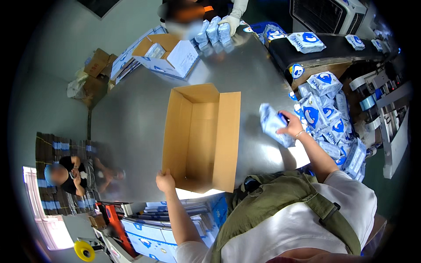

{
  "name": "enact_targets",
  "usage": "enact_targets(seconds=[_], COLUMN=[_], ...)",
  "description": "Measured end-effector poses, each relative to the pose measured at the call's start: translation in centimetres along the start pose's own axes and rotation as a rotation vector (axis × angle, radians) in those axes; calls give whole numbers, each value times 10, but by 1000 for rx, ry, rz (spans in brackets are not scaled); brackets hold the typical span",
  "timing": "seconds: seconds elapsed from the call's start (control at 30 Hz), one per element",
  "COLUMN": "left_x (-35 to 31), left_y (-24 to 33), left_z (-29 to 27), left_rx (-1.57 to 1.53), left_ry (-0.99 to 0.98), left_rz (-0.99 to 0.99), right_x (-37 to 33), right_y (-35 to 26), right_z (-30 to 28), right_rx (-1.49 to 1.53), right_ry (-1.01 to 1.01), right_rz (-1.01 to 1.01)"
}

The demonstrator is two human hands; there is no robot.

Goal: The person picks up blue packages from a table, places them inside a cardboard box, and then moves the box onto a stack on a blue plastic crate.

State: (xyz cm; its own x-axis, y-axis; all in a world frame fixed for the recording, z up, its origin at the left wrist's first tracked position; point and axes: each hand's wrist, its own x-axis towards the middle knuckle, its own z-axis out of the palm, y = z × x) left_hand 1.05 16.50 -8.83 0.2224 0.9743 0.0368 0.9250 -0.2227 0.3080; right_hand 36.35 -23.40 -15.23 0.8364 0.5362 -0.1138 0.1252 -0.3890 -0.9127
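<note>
Your right hand [293, 128] is closed around a blue and white packet [274, 125], holding it just above the shiny table [245, 70], right of the middle of the frame. Your left hand [165, 180] grips the near corner of the open brown box [201, 138], low in the middle of the frame. The box lies on the table with its flaps open, and you can see its bare bottom.

Just to the right of your right hand is a big pile of packets [329, 118] of the same kind, heaped at the table's right edge. Above the pile, at the upper right, one more packet lies on a black belt [333, 48].

At the top of the frame, another person's gloved hand [230, 23] rests on a row of packets [212, 31] standing on the table. A white and blue box [169, 55] with open flaps sits at the upper left of the table.
</note>
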Motion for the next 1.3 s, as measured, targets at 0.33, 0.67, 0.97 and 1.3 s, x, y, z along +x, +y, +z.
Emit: enact_targets(seconds=[0.33, 0.67, 0.97, 1.3], left_x=[-5, -6, 42, -98], left_y=[-14, -33, -63, 175], left_z=[5, -7, -54, 25], left_rx=[-180, -19, 231, -147], left_ry=[115, -63, -60, -486], left_rz=[165, 120, -1, 821], right_x=[76, -36, -54, 35], right_y=[-116, -129, -95, 48], right_z=[123, 355, 175, 31], right_rx=[1343, -154, -471, -701], right_ry=[-917, -1191, -280, -11], right_rz=[310, -173, -689, -385])
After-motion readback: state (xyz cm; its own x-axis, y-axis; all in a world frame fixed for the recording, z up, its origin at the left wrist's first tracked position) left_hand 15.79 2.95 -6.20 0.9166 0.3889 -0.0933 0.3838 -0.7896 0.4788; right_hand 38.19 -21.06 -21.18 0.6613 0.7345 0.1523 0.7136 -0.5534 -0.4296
